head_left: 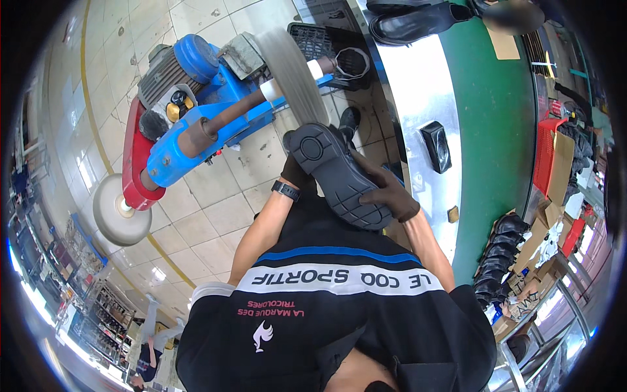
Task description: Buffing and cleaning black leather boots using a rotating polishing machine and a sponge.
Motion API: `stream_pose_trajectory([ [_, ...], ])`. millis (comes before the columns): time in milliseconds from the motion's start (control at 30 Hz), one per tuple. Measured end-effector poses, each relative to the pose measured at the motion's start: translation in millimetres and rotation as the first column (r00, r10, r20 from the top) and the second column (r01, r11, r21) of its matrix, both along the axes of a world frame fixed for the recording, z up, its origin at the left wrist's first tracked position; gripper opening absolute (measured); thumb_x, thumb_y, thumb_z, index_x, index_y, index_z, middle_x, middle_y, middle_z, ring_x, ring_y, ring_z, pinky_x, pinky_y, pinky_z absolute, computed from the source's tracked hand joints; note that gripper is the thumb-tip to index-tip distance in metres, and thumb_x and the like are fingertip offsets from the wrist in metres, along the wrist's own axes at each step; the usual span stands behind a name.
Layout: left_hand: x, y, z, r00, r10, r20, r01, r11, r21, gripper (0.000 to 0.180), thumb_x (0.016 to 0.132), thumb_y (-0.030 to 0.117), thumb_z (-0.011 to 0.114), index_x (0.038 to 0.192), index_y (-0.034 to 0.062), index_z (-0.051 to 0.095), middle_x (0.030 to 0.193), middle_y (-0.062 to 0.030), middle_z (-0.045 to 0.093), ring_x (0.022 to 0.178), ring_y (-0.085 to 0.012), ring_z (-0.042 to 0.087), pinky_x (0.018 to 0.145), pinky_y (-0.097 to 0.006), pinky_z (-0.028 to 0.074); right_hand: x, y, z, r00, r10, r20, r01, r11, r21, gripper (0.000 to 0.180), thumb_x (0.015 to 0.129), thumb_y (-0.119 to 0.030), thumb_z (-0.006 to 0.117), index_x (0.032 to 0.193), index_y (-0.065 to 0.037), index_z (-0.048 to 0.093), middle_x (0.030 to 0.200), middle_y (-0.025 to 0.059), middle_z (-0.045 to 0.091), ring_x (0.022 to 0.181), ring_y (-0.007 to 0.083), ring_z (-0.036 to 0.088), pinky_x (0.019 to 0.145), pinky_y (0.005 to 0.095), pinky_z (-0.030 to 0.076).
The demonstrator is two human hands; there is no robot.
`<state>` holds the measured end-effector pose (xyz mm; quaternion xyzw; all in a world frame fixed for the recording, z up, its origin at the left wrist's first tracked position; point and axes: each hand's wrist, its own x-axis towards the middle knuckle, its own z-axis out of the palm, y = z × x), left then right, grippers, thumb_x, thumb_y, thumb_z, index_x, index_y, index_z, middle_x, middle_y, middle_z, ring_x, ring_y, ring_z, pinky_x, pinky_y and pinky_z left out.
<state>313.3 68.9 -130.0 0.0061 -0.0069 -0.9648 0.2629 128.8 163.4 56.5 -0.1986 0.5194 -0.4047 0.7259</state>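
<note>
A black shoe with a chunky treaded sole is held in front of my body, sole facing up and heel pointing away from me. My left hand, in a dark glove, is closed on its left side near the heel; the shoe hides most of those fingers. On the other side my right hand, also gloved, grips the front half, its thumb lying over the sole edge. The heel end is right at the near edge of a large grey buffing wheel, whose surface looks smeared by spinning. Whether they touch, I cannot tell.
The wheel sits on the shaft of a blue machine with a pale round disc at its left end. To the right run a metal ledge carrying a black block, and a green belt. Black shoes lie at the far end.
</note>
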Motion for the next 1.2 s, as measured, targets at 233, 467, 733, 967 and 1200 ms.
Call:
stream_pose_trajectory([
  [233, 6.6, -24.3, 27.7, 0.895, -0.148, 0.421, 0.185, 0.982, -0.047, 0.047, 0.080, 0.011, 0.060, 0.123, 0.0032, 0.043, 0.120, -0.0109, 0.050, 0.107, -0.0199, 0.052, 0.093, -0.037, 0.042, 14.3, 19.9, -13.0, 0.891, -0.257, 0.375, 0.248, 0.966, 0.072, 0.073, 0.072, -0.017, 0.057, 0.138, -0.004, 0.026, 0.134, 0.0140, 0.038, 0.119, 0.0187, 0.040, 0.098, 0.0276, 0.031],
  [467, -5.7, -40.8, 49.7, 0.771, -0.266, 0.579, 0.447, 0.873, -0.195, 0.054, 0.074, 0.007, 0.063, 0.122, -0.0028, 0.043, 0.114, -0.0113, 0.055, 0.102, -0.0209, 0.056, 0.090, -0.032, 0.044, 19.1, 17.7, -14.8, 0.904, -0.313, -0.292, 0.326, 0.945, -0.004, 0.076, 0.079, -0.042, 0.056, 0.136, 0.000, 0.028, 0.138, 0.0176, 0.031, 0.130, 0.0238, 0.026, 0.106, 0.0319, 0.017],
  [733, 2.5, -27.1, 76.7, 0.792, -0.117, 0.599, 0.276, 0.944, -0.180, 0.028, 0.082, 0.009, 0.054, 0.108, -0.0019, 0.055, 0.100, -0.0070, 0.061, 0.090, -0.0129, 0.059, 0.080, -0.025, 0.047, 7.6, 8.8, -2.5, 0.891, -0.081, -0.447, 0.023, 0.991, -0.134, 0.070, 0.074, -0.022, 0.063, 0.133, 0.001, 0.033, 0.129, 0.0175, 0.044, 0.119, 0.0223, 0.041, 0.100, 0.0310, 0.030],
  [967, 46.9, -43.2, 44.3, 0.679, 0.651, 0.339, 0.407, 0.050, -0.912, 0.045, 0.066, -0.003, 0.068, 0.109, 0.0057, 0.056, 0.105, -0.0137, 0.060, 0.098, -0.0266, 0.058, 0.085, -0.033, 0.045, 45.0, -22.8, -22.2, 0.920, -0.332, -0.210, 0.342, 0.940, 0.012, 0.053, 0.085, -0.027, 0.051, 0.129, 0.001, 0.039, 0.119, 0.0130, 0.051, 0.109, 0.0168, 0.049, 0.092, 0.0271, 0.037],
  [1200, 51.4, -79.2, -30.4, 0.668, 0.222, 0.710, 0.467, 0.618, -0.632, 0.041, 0.073, 0.003, 0.065, 0.112, 0.0041, 0.054, 0.108, -0.0120, 0.059, 0.101, -0.0214, 0.056, 0.087, -0.032, 0.045, 54.3, -75.0, -73.7, 0.834, -0.548, 0.073, 0.512, 0.815, 0.271, 0.068, 0.081, -0.066, 0.036, 0.099, -0.004, 0.057, 0.065, 0.0054, 0.060, 0.045, 0.0157, 0.057, 0.034, 0.0212, 0.042],
])
